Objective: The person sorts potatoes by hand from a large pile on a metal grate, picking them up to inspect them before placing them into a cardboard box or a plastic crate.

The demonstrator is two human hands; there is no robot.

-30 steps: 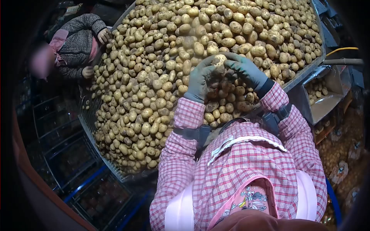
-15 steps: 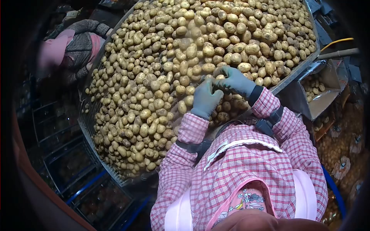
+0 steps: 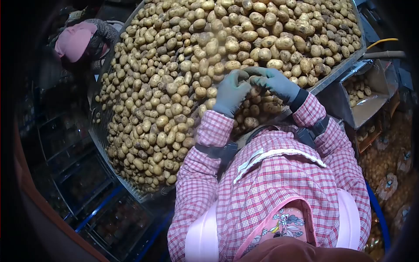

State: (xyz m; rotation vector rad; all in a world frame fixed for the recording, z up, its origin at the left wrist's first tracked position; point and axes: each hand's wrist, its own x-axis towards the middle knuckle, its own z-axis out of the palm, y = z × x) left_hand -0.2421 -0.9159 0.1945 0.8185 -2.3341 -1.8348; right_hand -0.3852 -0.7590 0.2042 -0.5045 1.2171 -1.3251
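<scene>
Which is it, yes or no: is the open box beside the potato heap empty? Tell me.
No, potatoes lie inside the open box.

**Nothing Legible in View**

And right now, folks, not one word, label, brand, number or sign can be read anywhere in this shot!
</scene>
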